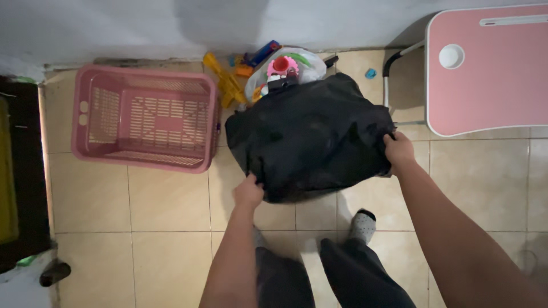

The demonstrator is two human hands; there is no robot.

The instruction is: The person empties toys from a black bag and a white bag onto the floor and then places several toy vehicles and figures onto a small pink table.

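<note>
A big black plastic bag (311, 137) lies bulging on the tiled floor in front of my feet. My left hand (248, 193) grips its near left edge. My right hand (398, 151) grips its right edge. Both hands are closed on the bag's material. Colourful plastic toys (279, 68) spill from the bag's far end, against the wall, with a clear plastic bag around some of them.
An empty pink slatted basket (145, 117) stands on the floor to the left of the bag. A pink lap table (485, 68) with metal legs stands at the right. A yellow toy (228, 85) lies by the wall. A dark cabinet (20, 171) lines the left edge.
</note>
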